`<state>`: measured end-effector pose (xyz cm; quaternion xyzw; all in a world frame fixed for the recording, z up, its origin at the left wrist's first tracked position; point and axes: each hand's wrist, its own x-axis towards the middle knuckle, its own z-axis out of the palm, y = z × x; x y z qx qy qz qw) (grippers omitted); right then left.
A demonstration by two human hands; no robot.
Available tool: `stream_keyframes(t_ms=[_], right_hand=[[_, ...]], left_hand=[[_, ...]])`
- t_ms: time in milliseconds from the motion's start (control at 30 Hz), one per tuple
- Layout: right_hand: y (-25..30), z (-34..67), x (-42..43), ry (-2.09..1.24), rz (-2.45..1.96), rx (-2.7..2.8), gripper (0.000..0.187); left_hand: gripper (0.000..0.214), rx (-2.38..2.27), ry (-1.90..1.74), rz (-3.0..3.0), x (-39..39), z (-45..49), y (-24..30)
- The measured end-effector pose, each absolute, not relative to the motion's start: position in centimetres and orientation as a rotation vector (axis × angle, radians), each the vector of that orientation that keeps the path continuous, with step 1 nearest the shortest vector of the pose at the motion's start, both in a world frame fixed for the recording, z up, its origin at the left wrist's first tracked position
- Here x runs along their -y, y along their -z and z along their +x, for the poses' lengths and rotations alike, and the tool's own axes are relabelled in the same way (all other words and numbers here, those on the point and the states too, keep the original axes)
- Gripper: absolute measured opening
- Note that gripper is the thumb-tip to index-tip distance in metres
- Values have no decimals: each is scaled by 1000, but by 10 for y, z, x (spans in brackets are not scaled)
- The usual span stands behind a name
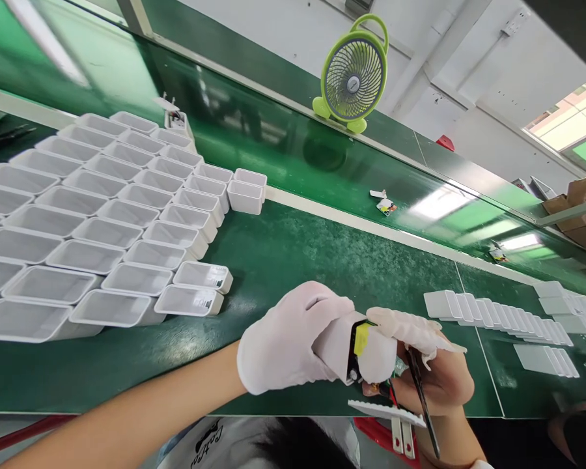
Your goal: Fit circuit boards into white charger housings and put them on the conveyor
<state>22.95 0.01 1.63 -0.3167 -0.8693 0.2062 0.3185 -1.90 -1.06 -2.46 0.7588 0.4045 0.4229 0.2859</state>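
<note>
My left hand [295, 339], in a white glove, is closed around a white plastic housing [333, 348]. The housing's open end faces right and shows a yellow piece [361, 339] and electronic parts. My right hand [437, 371], with glove fabric over some fingers and others bare, is at that open end. Dark tweezers [424, 404] are held in it, pointing down toward me. Below hangs a white ridged cover [385, 412] with two flat metal prongs [403, 438]; red and black wires run up from it toward the housing. The right fingertips are partly hidden.
Many open white plastic housings [110, 212] stand in rows on the green table [293, 260] at left. Stacked white panels [502, 319] lie at right. A green fan [354, 81] sits on the shelf. A small part with a plug [385, 205] reflects near the ledge.
</note>
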Motion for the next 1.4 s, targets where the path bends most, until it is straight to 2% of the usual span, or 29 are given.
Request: stream_keyframes(t_ms=[67, 200, 333, 433, 500, 567, 633, 667, 733, 833, 867, 967, 1000, 1133, 1233, 1300, 1400], right_hand=[[-24, 224, -2, -462, -728, 2369, 78], [-26, 214, -3, -263, -769, 2430, 58], [-14, 211, -2, -354, -935, 2351, 42], [-7, 210, 0, -477, -880, 2267, 43], [-5, 209, 1, -562, -835, 2196, 50], [-4, 207, 2, -653, -816, 2135, 54], [-6, 205, 3, -743, -806, 2089, 49], [-8, 204, 2, -793, -809, 2088, 44], [-14, 203, -2, -894, -841, 2098, 33], [-21, 203, -15, -1055, -967, 1964, 24], [-21, 204, -21, -1104, -1011, 1860, 24], [-18, 211, -36, -1113, -1068, 1588, 40], [-17, 212, -38, -1073, -1071, 1534, 44], [-18, 210, -34, -1037, -1029, 1387, 49], [-23, 201, -19, -1075, -971, 1459, 25], [-23, 194, -10, -943, -951, 1645, 7], [-15, 187, 0, -533, -882, 1940, 6]], left_hand=[[72, -1060, -1160, 2041, 11, -18, 24], [65, -1016, -1238, 1981, 13, -12, 27], [83, -1030, -1293, 1936, 15, -11, 40], [87, -969, -1318, 2066, 11, -13, 47], [69, -884, -1354, 2295, 6, -13, 43], [38, -808, -1398, 2519, 0, -12, 33], [14, -817, -1397, 2587, -3, -11, 23], [10, -843, -1364, 2566, -4, -11, 19], [14, -903, -1242, 2461, -4, -11, 16], [6, -1054, -1102, 2168, -3, -11, 21], [16, -1130, -1083, 2073, -3, -12, 24], [51, -1326, -1042, 1858, -3, -11, 25], [52, -1350, -1007, 1734, -3, -10, 23], [33, -1219, -877, 1181, -5, -5, 9], [36, -1251, -872, 1059, -7, -2, 6], [36, -1302, -894, 1051, -8, -1, 9], [32, -1351, -893, 1061, -8, -1, 14]])
